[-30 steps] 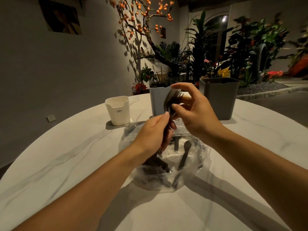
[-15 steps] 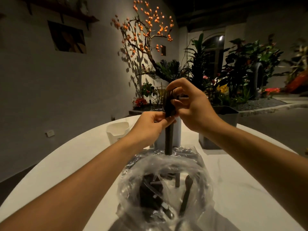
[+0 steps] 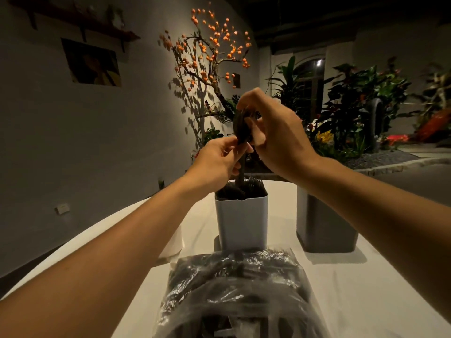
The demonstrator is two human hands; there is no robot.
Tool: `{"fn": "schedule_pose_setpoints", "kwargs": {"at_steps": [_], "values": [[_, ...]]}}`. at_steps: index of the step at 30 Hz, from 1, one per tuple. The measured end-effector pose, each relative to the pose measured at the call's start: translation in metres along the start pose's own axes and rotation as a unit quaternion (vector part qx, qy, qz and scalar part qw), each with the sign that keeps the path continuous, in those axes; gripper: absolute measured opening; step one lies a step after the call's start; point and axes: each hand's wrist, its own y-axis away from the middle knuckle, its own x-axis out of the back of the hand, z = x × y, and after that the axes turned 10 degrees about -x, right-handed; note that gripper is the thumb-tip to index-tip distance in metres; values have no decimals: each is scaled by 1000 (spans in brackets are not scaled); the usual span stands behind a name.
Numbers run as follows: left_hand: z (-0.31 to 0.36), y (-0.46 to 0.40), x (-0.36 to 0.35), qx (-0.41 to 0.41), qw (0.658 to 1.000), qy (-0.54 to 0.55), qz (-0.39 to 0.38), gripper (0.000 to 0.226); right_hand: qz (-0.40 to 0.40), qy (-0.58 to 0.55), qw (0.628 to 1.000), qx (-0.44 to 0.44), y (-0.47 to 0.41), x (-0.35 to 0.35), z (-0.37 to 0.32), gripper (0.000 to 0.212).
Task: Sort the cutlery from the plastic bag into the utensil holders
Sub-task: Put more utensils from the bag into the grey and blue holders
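You are raising both hands above the light grey holder [image 3: 241, 223]: your right hand [image 3: 280, 140] is pinching the dark spoons [image 3: 240, 128] by their bowls, and your left hand [image 3: 217, 162] is pinching their handles. The spoons are hanging upright, handles down, over dark cutlery already standing in that holder.

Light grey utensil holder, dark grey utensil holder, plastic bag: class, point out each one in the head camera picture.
light grey utensil holder [image 3: 240, 222], head view, on its front wall.
dark grey utensil holder [image 3: 324, 225], head view, on its front wall.
plastic bag [image 3: 234, 284], head view, on its crinkled top surface.
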Motion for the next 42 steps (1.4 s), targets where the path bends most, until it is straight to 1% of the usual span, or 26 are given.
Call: {"fn": "schedule_pose_setpoints", "kwargs": {"at_steps": [2, 4, 6, 8, 9, 10, 12, 13, 14, 16, 17, 19, 23, 25, 27, 29, 30, 31, 33, 35, 36, 37, 38, 39, 41, 42], "values": [[-14, -8, -3, 13, 1000, -9, -6, 18, -10, 11, 1000, -3, 1, -11, 9, 30], [-29, -9, -7, 36, 999, -38, -14, 17, -41, 20, 999, -14, 8, -25, 17, 35], [-45, -7, -9, 69, 994, -79, -15, 15, -69, 50, 996, -21, 20, -40, 28, 31], [-57, -2, -9, 86, 989, -120, -20, 14, -93, 96, 990, -49, 32, -53, 39, 26], [-62, 1, -10, 81, 987, -141, -12, 17, -123, 126, 982, -70, 38, -59, 46, 25], [-67, 3, -9, 72, 985, -159, 3, 21, -175, 157, 968, -90, 42, -65, 50, 26], [-72, 6, -8, 65, 983, -168, 36, 26, -304, 180, 928, -121, 50, -72, 54, 34], [-71, 8, -8, 65, 983, -166, 43, 27, -344, 173, 913, -131, 53, -73, 54, 41], [-70, 9, -7, 64, 983, -164, 44, 28, -358, 166, 909, -136, 55, -72, 53, 48], [-63, 11, -5, 63, 984, -161, 37, 29, -348, 153, 913, -150, 53, -66, 48, 55], [-58, 13, -4, 63, 985, -156, 34, 30, -335, 141, 916, -168, 51, -62, 45, 53], [-47, 19, -3, 64, 987, -148, 25, 30, -310, 120, 923, -196, 49, -51, 36, 44], [-24, 43, -3, 62, 986, -153, 6, 24, -284, 84, 934, -199, 58, -26, 9, 22], [-11, 62, -3, 64, 987, -147, 0, 18, -294, 53, 933, -202, 70, -14, -8, 12], [0, 84, -4, 73, 989, -127, -6, 17, -329, 45, 922, -199, 82, -3, -27, 14], [10, 109, -5, 90, 989, -120, -17, 29, -380, 40, 901, -205, 94, 7, -45, 20], [15, 121, -6, 100, 988, -116, -24, 36, -414, 31, 883, -217, 99, 12, -53, 21], [19, 134, -7, 115, 987, -109, -35, 42, -456, 16, 858, -235, 106, 15, -61, 21], [23, 159, -10, 145, 981, -107, -71, 47, -550, 9, 793, -263, 122, 18, -78, 17], [20, 185, -14, 159, 968, -153, -116, 46, -627, 54, 734, -254, 142, 15, -93, 15], [15, 196, -16, 160, 963, -176, -127, 43, -647, 87, 721, -232, 152, 11, -99, 17], [7, 205, -17, 160, 961, -189, -127, 39, -646, 118, 728, -198, 162, 7, -103, 18], [-1, 213, -18, 156, 964, -187, -110, 33, -628, 137, 750, -159, 172, 4, -106, 17], [-9, 220, -19, 149, 969, -179, -79, 29, -598, 143, 778, -131, 182, 0, -109, 22], [-15, 231, -21, 123, 977, -171, -5, 27, -527, 134, 831, -118, 202, -11, -109, 38], [-17, 235, -24, 105, 979, -173, 28, 30, -505, 133, 845, -118, 211, -17, -112, 45]]}}
